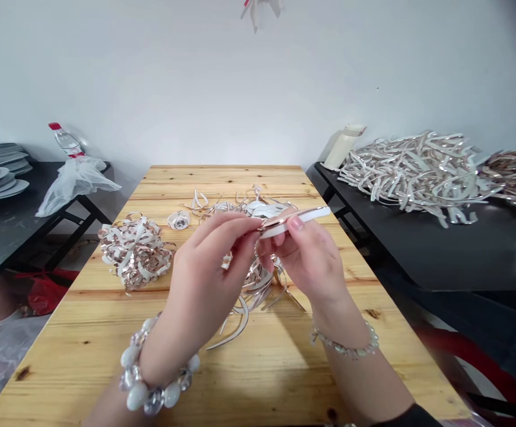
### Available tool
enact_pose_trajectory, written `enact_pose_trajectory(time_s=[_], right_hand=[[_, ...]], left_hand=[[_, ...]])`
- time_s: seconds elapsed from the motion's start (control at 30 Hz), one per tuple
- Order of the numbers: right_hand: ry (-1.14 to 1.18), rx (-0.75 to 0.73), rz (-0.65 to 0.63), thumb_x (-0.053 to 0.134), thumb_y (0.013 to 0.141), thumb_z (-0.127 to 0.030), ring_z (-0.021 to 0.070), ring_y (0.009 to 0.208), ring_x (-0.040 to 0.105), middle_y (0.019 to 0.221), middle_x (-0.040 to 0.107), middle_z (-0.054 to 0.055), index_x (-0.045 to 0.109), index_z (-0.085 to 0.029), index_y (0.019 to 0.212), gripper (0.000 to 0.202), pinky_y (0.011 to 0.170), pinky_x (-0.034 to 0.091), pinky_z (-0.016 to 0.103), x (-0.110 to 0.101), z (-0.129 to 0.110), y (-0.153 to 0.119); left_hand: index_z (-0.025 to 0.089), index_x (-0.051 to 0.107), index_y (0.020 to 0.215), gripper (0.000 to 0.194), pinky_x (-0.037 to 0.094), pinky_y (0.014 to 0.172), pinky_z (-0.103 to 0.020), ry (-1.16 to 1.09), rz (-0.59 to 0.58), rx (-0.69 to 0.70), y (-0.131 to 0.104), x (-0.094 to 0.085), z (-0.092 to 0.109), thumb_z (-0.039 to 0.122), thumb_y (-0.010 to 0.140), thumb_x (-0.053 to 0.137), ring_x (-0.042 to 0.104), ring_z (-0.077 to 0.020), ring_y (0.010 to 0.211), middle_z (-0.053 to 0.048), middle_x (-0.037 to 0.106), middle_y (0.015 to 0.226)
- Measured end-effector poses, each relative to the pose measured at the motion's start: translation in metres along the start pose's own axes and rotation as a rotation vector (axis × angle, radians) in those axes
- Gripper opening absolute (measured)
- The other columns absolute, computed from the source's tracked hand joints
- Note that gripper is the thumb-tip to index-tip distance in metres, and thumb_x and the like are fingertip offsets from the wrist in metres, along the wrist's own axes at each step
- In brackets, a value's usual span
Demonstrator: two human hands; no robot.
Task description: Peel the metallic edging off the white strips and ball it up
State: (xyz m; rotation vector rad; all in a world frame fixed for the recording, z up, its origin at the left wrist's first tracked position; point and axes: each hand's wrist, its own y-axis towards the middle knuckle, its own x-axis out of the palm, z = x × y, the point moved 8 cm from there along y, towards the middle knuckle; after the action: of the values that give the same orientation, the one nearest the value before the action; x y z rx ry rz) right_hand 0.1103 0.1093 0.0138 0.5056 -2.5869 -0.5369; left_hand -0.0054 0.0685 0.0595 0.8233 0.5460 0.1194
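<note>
Both hands hold one thin strip [315, 213], white on its edge with a shiny rose-gold face, above the middle of the wooden table. My left hand [213, 267] pinches its left end between thumb and fingers. Around its right part my right hand [314, 255] is closed, thumb on top, and the white tip sticks out to the right. Beneath the hands lies a loose pile of similar strips [258, 284], partly hidden by them. To the left sits a tangled heap of narrow rose-gold and white trimmings [137, 252].
A white watch [178, 220] lies behind the trimmings. On the right black table [454, 255] are a large strip pile [422, 172] and a cream cylinder [344, 146]. The left black table holds stacked flat pieces [0, 181], a red-capped bottle [66, 141] and white netting [75, 181].
</note>
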Motion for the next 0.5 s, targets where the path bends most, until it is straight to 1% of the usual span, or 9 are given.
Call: enact_pose_trajectory(time_s=[0.07, 0.17, 0.3, 0.4, 0.5], right_hand=[[-0.050, -0.023, -0.030, 0.045, 0.096, -0.032, 0.0102, 0.059, 0.055, 0.065, 0.056, 0.000, 0.060, -0.020, 0.072, 0.031, 0.049, 0.046, 0.022, 0.003, -0.002, -0.002], [-0.138, -0.064, -0.074, 0.044, 0.097, -0.027, 0.0102, 0.058, 0.055, 0.065, 0.056, -0.001, 0.062, -0.020, 0.077, 0.027, 0.053, 0.046, 0.024, 0.008, -0.007, -0.006], [-0.218, -0.109, -0.034, 0.044, 0.097, -0.028, 0.0115, 0.059, 0.055, 0.065, 0.057, 0.000, 0.060, -0.021, 0.076, 0.028, 0.055, 0.046, 0.026, 0.009, -0.014, -0.010], [-0.308, -0.109, -0.031, 0.044, 0.097, -0.031, 0.0132, 0.059, 0.054, 0.064, 0.056, 0.001, 0.057, -0.021, 0.073, 0.028, 0.054, 0.046, 0.028, 0.011, -0.017, -0.011], [-0.426, -0.152, -0.071, 0.043, 0.097, -0.028, 0.0135, 0.062, 0.054, 0.066, 0.056, 0.002, 0.056, -0.020, 0.073, 0.028, 0.057, 0.046, 0.028, 0.013, -0.024, -0.011]], left_hand=[[0.012, 0.069, 0.094, 0.015, 0.053, 0.076, -0.015, 0.016, 0.020, 0.040, -0.002, 0.000, 0.006, 0.006, 0.084, 0.060, 0.064, -0.0079, 0.084, -0.004, 0.069, 0.094], [0.012, 0.070, 0.096, 0.017, 0.053, 0.078, -0.014, 0.065, 0.071, 0.067, -0.005, -0.002, 0.011, 0.006, 0.085, 0.059, 0.065, -0.0082, 0.086, -0.005, 0.069, 0.095], [0.011, 0.070, 0.098, 0.018, 0.054, 0.083, -0.018, 0.103, 0.127, 0.103, -0.008, -0.005, 0.018, 0.006, 0.084, 0.060, 0.065, -0.0114, 0.091, -0.008, 0.070, 0.100], [0.014, 0.070, 0.099, 0.018, 0.055, 0.085, -0.021, 0.121, 0.101, 0.082, -0.010, -0.004, 0.019, 0.008, 0.085, 0.059, 0.066, -0.0126, 0.092, -0.007, 0.070, 0.103], [0.016, 0.070, 0.101, 0.019, 0.055, 0.087, -0.020, 0.145, 0.038, 0.052, -0.011, -0.003, 0.019, 0.011, 0.087, 0.059, 0.067, -0.0121, 0.093, -0.004, 0.071, 0.106]])
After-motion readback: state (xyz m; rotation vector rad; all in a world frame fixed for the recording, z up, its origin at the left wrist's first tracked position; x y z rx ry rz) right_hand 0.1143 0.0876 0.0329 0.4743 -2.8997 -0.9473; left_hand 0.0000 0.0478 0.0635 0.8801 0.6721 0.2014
